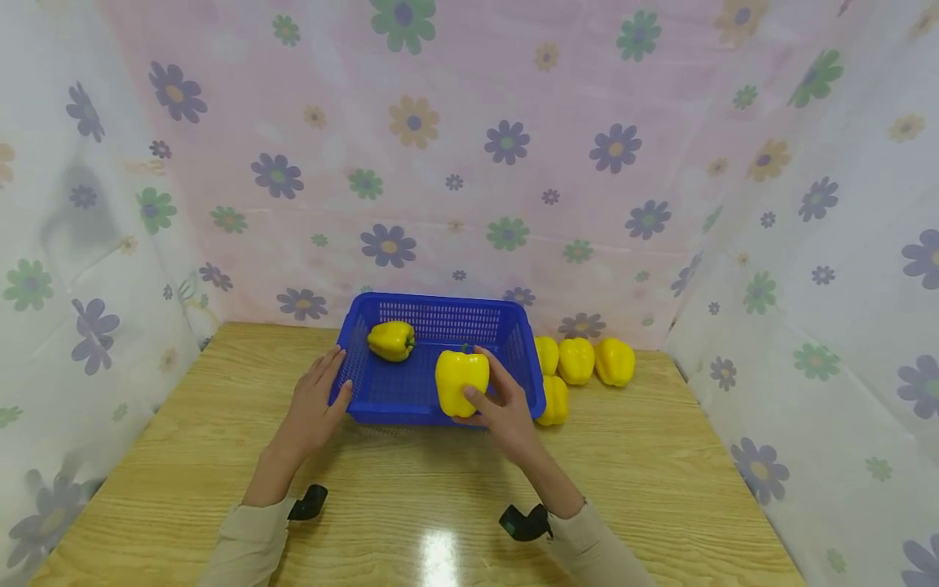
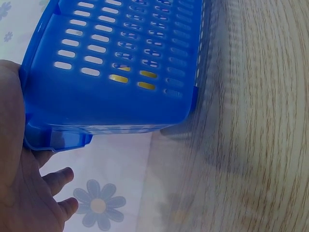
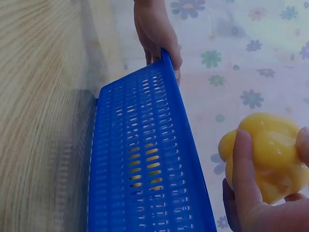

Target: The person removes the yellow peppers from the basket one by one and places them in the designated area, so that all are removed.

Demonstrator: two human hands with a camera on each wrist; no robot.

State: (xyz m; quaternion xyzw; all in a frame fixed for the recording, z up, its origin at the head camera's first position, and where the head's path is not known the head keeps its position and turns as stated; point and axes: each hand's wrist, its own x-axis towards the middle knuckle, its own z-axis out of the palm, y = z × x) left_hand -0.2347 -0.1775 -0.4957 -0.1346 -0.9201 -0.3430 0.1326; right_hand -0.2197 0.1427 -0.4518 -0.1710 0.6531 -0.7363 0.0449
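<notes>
In the head view, my right hand (image 1: 506, 412) grips a yellow bell pepper (image 1: 462, 381) above the right front part of a blue plastic basket (image 1: 440, 417). Thumb and fingers lie on opposite sides of this pepper (image 3: 270, 150) in the right wrist view, where it is held higher than the rim. My left hand (image 1: 311, 408) holds the basket's left end, thumb at the front corner, fingers along the side. Part of that grip is hidden in the left wrist view. Another yellow bell pepper (image 1: 391, 341) lies on its side inside the basket, toward the back left.
Several more yellow bell peppers (image 1: 576, 361) stand close together on the table beside the basket's right end. The wooden table (image 1: 411, 497) meets a flowered cloth (image 1: 455, 204) at the back and both sides.
</notes>
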